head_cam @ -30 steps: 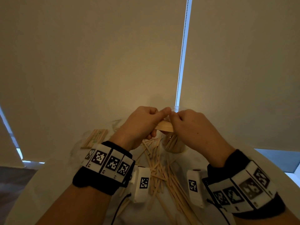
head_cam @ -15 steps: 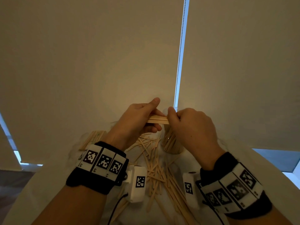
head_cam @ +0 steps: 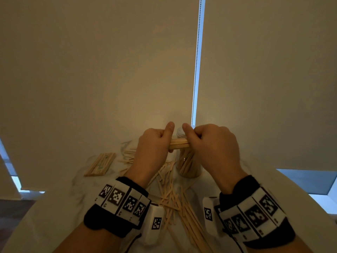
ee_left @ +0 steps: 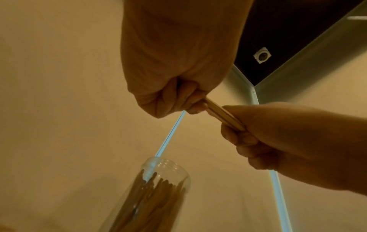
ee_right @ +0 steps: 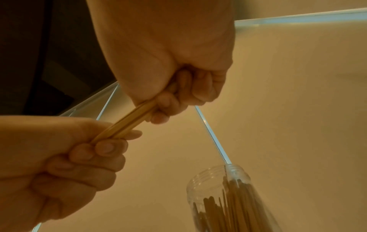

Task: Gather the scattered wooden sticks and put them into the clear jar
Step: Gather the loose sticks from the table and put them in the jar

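A bundle (head_cam: 179, 145) of sticks is gripped at one end by the curled left hand (head_cam: 152, 148) and at the other by the right hand (head_cam: 212, 148), above the jar (head_cam: 189, 167). Light, stiff and smooth, the sticks likely slip unless clamped mid-length.

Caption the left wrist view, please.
Both hands grip a stick bundle above the jar.

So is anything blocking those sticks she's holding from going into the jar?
Nothing visible does. The jar has no lid and its mouth is open just below the bundle. But the left hand and right hand hold the bundle sideways, and the jar already holds many sticks, so it must be tipped upright first.
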Tool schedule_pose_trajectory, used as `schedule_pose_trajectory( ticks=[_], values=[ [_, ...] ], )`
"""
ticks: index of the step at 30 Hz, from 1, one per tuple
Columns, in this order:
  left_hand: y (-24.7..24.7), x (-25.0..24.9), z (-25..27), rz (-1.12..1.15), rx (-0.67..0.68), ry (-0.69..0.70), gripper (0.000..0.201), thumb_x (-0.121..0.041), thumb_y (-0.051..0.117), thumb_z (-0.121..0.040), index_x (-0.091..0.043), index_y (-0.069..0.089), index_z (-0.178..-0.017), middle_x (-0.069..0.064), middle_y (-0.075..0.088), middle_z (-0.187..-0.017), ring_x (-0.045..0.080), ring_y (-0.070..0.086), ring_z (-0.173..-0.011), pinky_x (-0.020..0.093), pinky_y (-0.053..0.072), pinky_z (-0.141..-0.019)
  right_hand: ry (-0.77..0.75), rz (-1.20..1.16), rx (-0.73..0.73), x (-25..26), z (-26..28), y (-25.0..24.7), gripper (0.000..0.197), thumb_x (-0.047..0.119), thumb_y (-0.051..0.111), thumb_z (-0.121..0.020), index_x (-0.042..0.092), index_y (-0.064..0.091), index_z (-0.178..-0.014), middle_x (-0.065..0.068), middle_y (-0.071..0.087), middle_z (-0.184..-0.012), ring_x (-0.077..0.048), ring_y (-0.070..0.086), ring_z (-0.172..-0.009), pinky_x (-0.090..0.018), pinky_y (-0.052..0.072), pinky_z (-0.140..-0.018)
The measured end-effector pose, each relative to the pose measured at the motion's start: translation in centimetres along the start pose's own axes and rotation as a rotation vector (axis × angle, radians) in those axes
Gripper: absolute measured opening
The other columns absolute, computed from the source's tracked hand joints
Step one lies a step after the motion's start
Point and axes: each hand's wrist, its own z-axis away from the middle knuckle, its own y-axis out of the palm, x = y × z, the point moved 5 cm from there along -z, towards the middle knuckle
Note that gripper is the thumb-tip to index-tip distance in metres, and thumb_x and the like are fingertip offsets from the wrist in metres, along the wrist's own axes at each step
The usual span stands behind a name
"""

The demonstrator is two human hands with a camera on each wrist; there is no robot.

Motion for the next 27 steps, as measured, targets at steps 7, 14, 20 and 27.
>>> schedule_pose_trajectory(
  ticks=[7,14,20,27],
  values=[
    [2.3,1.1,-0.2,0.422,0.272,-0.351,0.052,-0.047,0.036,-0.105,-0.009,0.07,-0.096,0.012,0.07,-0.069,0.018,0.055,-0.052,0.026,0.042,-0.049,0.128,0.014,0.024,-3.5,-1.4,-1.4,0.059,0.059,0.048,-0.091,0.015,0.062,-0.053,-0.002,0.052,-0.044,-0.019,0.055,-0.049,-0.034,0.049,-0.055],
    [4.6,5.0,-3.7,0.015,0.448,-0.33,0.089,-0.031,0.081,-0.078,-0.02,0.03,-0.15,0.008,0.056,-0.134,0.024,0.06,-0.114,0.042,0.053,-0.096,0.18,0.185,0.007,-7.3,-7.6,-0.7,0.052,0.056,0.056,-0.09,0.013,0.066,-0.063,-0.005,0.058,-0.055,-0.028,0.058,-0.059,-0.032,0.042,-0.056],
    [8.8,5.2,-6.3,0.077,0.555,-0.291,0.141,-0.036,0.092,-0.065,-0.016,-0.014,-0.156,0.0,0.051,-0.144,0.018,0.048,-0.13,0.033,0.04,-0.106,-0.111,0.54,0.344,-3.6,-11.2,5.3,0.031,0.04,0.071,-0.086,0.011,0.065,-0.095,-0.012,0.067,-0.099,-0.031,0.064,-0.094,-0.031,0.04,-0.067],
    [9.4,5.9,-6.4,-0.082,0.504,-0.195,0.118,-0.036,0.088,-0.072,-0.016,0.008,-0.157,0.007,0.058,-0.135,0.022,0.058,-0.117,0.029,0.047,-0.088,-0.276,0.711,0.576,-3.0,-11.0,9.9,0.021,0.024,0.062,-0.092,0.007,0.065,-0.104,-0.013,0.068,-0.107,-0.028,0.066,-0.096,-0.034,0.052,-0.079]
  ],
)
